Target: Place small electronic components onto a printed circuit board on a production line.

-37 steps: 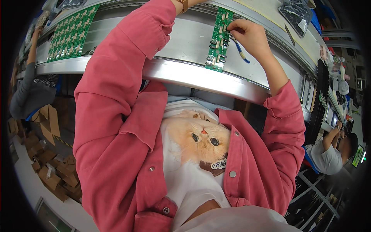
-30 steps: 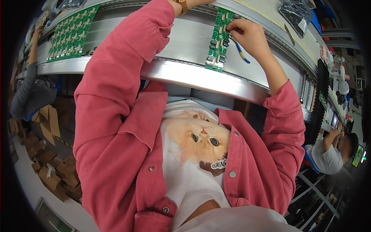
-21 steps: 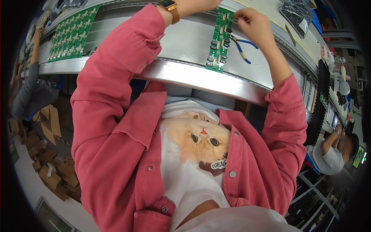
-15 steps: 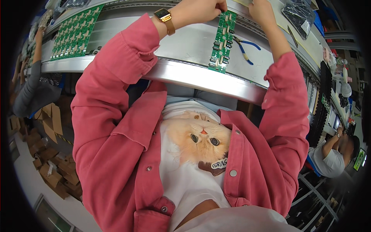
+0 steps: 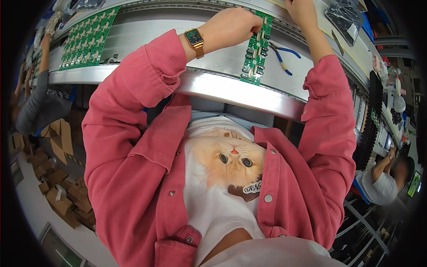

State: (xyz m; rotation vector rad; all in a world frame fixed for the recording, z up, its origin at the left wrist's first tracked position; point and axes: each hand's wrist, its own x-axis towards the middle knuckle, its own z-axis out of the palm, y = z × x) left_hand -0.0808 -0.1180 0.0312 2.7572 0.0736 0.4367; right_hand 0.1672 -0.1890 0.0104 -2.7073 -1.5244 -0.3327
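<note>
A narrow green circuit board [image 5: 254,60] with rows of black and pale components lies on the silver work surface, running from the far rail to the near edge. Above its upper part is my left hand [image 5: 233,26], a watch on the wrist. Its fingertips are pinched together at the board's components; whatever they hold is too small to make out. My right hand [image 5: 302,12] is farther right at the top edge of the picture, with its fingers mostly cut off from view. Beside the board rest blue-handled pliers [image 5: 283,57], between my two forearms.
A large green panel of circuit boards [image 5: 89,39] stands on the line at the left. At the upper right lies a dark bagged item [image 5: 344,21]. A raised metal edge [image 5: 240,91] runs along the near side. Co-workers sit at far left and far right.
My left hand has come nearer and slightly right, down from the board's far end onto its upper part. The right hand has shifted slightly up, farther out of the picture.
</note>
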